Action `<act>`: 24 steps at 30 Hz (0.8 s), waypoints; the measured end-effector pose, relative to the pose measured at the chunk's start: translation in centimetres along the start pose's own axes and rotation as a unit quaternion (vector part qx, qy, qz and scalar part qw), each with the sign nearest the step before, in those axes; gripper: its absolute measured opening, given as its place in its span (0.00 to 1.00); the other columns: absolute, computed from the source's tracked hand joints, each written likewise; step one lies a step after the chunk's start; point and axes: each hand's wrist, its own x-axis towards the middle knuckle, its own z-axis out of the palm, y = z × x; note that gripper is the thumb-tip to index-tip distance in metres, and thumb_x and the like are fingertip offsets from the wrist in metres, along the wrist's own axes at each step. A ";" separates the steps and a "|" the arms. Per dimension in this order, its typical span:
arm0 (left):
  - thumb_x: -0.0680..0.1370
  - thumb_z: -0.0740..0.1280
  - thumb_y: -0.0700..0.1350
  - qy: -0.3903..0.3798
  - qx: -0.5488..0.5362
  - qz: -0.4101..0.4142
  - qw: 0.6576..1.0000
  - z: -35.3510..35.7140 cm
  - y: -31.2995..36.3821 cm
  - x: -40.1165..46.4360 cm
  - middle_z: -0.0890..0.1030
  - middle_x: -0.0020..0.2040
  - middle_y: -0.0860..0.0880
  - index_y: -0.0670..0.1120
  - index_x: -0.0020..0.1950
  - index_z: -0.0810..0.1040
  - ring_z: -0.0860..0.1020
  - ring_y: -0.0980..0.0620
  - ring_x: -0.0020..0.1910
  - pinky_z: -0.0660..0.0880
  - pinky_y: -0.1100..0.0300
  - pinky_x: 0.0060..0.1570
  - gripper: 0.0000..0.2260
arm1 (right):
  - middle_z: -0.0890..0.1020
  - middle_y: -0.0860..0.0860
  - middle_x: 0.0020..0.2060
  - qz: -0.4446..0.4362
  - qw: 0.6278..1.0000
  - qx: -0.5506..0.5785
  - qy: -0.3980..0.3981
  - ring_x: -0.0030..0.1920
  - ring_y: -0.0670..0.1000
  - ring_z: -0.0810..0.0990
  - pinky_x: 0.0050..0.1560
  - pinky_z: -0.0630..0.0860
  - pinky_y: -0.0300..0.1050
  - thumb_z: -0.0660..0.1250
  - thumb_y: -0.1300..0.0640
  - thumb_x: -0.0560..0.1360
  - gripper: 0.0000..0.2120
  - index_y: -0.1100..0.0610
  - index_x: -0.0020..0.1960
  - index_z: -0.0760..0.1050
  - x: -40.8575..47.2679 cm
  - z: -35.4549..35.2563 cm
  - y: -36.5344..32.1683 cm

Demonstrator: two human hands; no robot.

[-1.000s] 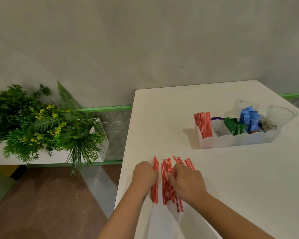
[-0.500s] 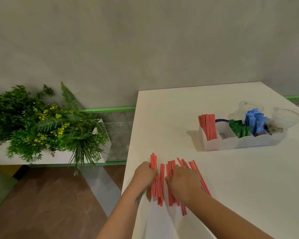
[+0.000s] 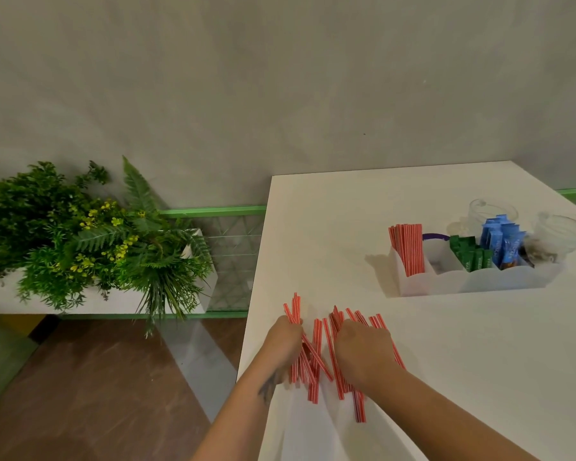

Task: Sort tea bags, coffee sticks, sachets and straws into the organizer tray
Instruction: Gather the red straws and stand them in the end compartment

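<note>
**Loose straws fanned out and crossed between the two hands**

Since half a second ago the loose red straws (image 3: 316, 352) have been spread wider at the table's near edge: several are now crossed over one another between the hands, and a few have been pulled closer to the near edge.

Well off to the left of the hands, beyond the table edge, a green planter (image 3: 90, 241) is seen against the grey wall. The left hand (image 3: 285, 341) is laid on the left side of the pile, its fingers curled down around a small bundle whose tips stick out past the knuckles. Between the hands, crossed straws lie flat on the white table (image 3: 446, 377). The right hand (image 3: 363, 351) is pressed on the right side of the pile; whether its fingers are curled round any straws cannot be told, as they are hidden beneath the back of the hand.

Farther away and to the right of the right hand, the organizer tray (image 3: 473, 284) is set, with sorted straws (image 3: 408, 247) standing upright in its leftmost compartment, then green sachets (image 3: 469, 254) and blue sticks (image 3: 502, 239). Two clear glass bowls (image 3: 564, 229) stand just behind it.
</note>
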 end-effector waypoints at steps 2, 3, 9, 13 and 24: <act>0.80 0.51 0.37 -0.004 -0.073 -0.017 0.997 0.1 0.3 -0.3 0.77 0.39 0.42 0.45 0.53 0.71 0.76 0.47 0.36 0.73 0.55 0.40 0.11 | 0.68 0.49 0.36 0.003 0.999 0.035 0.005 0.29 0.46 0.64 0.31 0.61 0.39 0.56 0.65 0.77 0.07 0.56 0.44 0.69 0.0 -0.4 0.2; 0.80 0.51 0.37 -0.014 -0.119 -0.028 0.992 0.2 0.5 -0.5 0.76 0.37 0.43 0.45 0.56 0.71 0.75 0.49 0.33 0.73 0.56 0.37 0.12 | 0.69 0.50 0.38 0.002 0.999 0.052 0.009 0.30 0.48 0.67 0.32 0.62 0.39 0.56 0.65 0.77 0.07 0.56 0.44 0.69 0.1 -0.6 0.2; 0.80 0.52 0.34 -0.073 -0.276 -0.053 0.957 1.7 1.6 -1.1 0.74 0.34 0.45 0.38 0.51 0.74 0.72 0.51 0.31 0.71 0.57 0.35 0.11 | 0.79 0.52 0.46 0.008 0.982 0.179 0.057 0.41 0.54 0.77 0.41 0.69 0.44 0.50 0.52 0.81 0.13 0.57 0.50 0.70 0.6 -1.4 0.4; 0.81 0.51 0.37 -0.092 -0.280 -0.039 0.955 3.1 2.1 -1.2 0.77 0.39 0.42 0.37 0.44 0.76 0.75 0.48 0.38 0.73 0.57 0.39 0.15 | 0.80 0.52 0.45 0.006 0.979 0.195 0.062 0.39 0.53 0.74 0.42 0.68 0.45 0.46 0.50 0.82 0.15 0.55 0.47 0.67 0.7 -1.2 0.7; 0.83 0.53 0.43 -0.106 -0.311 -0.025 0.944 6.7 4.6 -1.9 0.81 0.56 0.44 0.41 0.57 0.76 0.77 0.45 0.58 0.75 0.54 0.52 0.14 | 0.78 0.52 0.55 -0.009 0.985 0.154 0.082 0.50 0.54 0.81 0.48 0.74 0.46 0.54 0.56 0.79 0.17 0.56 0.67 0.63 -0.1 -1.4 3.3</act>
